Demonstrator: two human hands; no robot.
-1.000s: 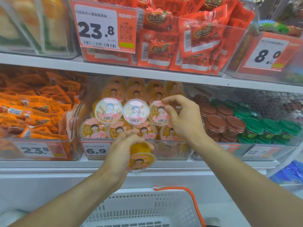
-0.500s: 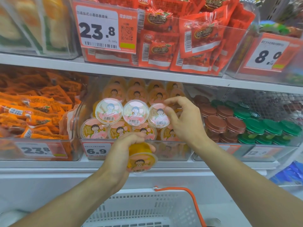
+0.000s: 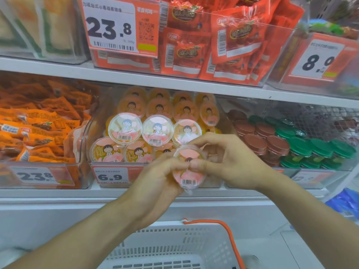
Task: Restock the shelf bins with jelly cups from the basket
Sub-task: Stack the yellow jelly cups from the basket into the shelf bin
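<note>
A jelly cup [image 3: 189, 172] with a pink cartoon lid and a barcode is held in front of the clear shelf bin [image 3: 85, 140]. My left hand [image 3: 157, 183] grips it from the left and below. My right hand [image 3: 231, 162] pinches its right rim, thumb on the lid. The two thumbs nearly meet on the lid. The bin, tagged 6.9, holds several jelly cups [image 3: 125, 127] standing with their lids facing me. A white plastic basket [image 3: 174, 247] with an orange handle sits below my arms; its inside is mostly out of view.
Left of the bin lie orange snack packets [image 3: 38, 129] in a bin tagged 23.8. To the right stand brown-lidded cups [image 3: 258, 136] and green-lidded cups [image 3: 314, 148]. The shelf above [image 3: 174, 82] carries red packets [image 3: 229, 45].
My right hand left the cup in the bin's top row and came down to the cup in my left hand. My left hand raised that cup and turned its lid towards me.
</note>
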